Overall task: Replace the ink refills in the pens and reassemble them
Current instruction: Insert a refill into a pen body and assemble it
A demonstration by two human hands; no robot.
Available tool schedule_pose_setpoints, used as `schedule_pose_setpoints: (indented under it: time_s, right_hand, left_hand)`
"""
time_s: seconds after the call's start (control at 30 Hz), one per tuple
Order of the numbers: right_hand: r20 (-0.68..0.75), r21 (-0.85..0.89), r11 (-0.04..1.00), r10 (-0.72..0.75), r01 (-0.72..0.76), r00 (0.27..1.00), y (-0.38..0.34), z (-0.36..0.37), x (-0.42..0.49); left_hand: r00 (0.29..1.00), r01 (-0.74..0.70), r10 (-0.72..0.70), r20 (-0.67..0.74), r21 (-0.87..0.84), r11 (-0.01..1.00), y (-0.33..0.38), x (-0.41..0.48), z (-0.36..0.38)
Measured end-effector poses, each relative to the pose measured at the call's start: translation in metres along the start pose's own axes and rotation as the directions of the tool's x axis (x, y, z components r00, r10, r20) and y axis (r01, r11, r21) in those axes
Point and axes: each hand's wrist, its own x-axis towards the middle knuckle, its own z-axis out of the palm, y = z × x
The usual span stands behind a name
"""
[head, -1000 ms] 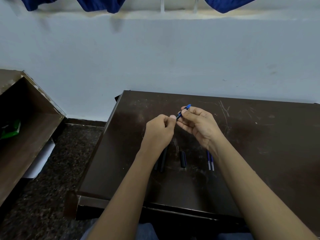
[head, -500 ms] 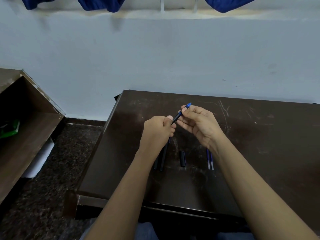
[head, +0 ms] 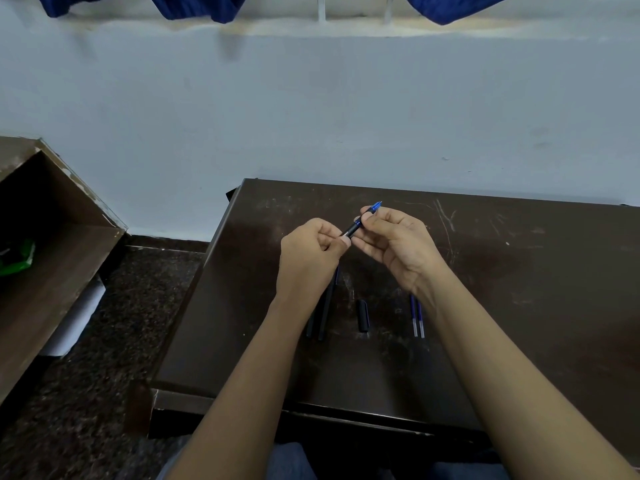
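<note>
A dark brown desk (head: 519, 306) stood with its far edge against a pale blue-white wall (head: 311, 116). Its top was scuffed, with pale scratches toward the far right corner and dull smears across the middle.

Above the desk's middle, clear of the top, a pen (head: 353, 229) with a black barrel and a blue tip was held tilted, its tip pointing up toward the desk's far edge. The left hand (head: 308, 258) had its fingers (head: 343, 241) curled, pinching the lower end of the barrel. The right hand (head: 398, 244) had its fingers (head: 367, 219) closed round the upper part, just below the blue tip.

Nearer the desk's front edge, running from its left side toward its right, lay two dark pen barrels (head: 325, 313) partly under the left wrist, a short black cap (head: 363, 315), and two thin blue refills (head: 417, 317) lying against each other.

Left of the desk was a dark speckled floor (head: 121, 341). Farther left of the desk stood a brown wooden shelf (head: 52, 271) with something green (head: 17, 256) on it and a white roll (head: 76, 320) below its edge. High above the desk's far edge, dark blue cloth (head: 194, 6) hung along a ledge
</note>
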Motion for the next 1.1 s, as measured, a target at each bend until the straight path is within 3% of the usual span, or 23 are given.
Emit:
schedule_pose_setpoints:
  time_s: [0.23,0.43,0.57,0.63,0.8,0.97,1.1]
  right_hand:
    - [0.003,0.006,1.000,-0.010,0.010,1.000,-0.003,0.003,-0.004]
    - [-0.017,0.004,1.000,-0.012,0.012,1.000,-0.005,0.004,-0.006]
    - [-0.015,-0.024,1.000,-0.001,0.001,1.000,-0.004,0.005,-0.007]
    - [-0.027,-0.050,0.999,0.001,-0.003,1.000,-0.003,0.004,-0.008]
    - [-0.053,-0.032,0.999,0.002,-0.004,0.999,-0.005,0.004,-0.010]
    - [-0.054,-0.057,0.998,-0.005,0.002,0.999,-0.005,0.006,-0.011]
    - [-0.079,-0.082,0.997,-0.014,0.007,0.997,-0.005,0.005,-0.011]
  left_hand:
    - [0.993,0.083,-0.081,0.084,-0.025,0.996,0.002,0.000,0.002]
    - [1.000,0.007,-0.008,0.029,0.005,1.000,0.003,-0.001,0.000]
    - [0.968,0.177,-0.171,0.186,-0.017,0.984,0.005,0.000,0.005]
    - [0.957,0.188,-0.175,0.232,-0.035,0.982,0.006,0.000,0.004]
    - [0.995,0.041,-0.043,0.095,0.013,0.999,0.004,-0.001,0.001]
    - [0.952,0.243,-0.218,0.213,-0.101,0.965,0.007,0.001,0.009]
    - [0.978,0.141,-0.125,0.168,-0.088,0.986,0.006,-0.001,0.005]
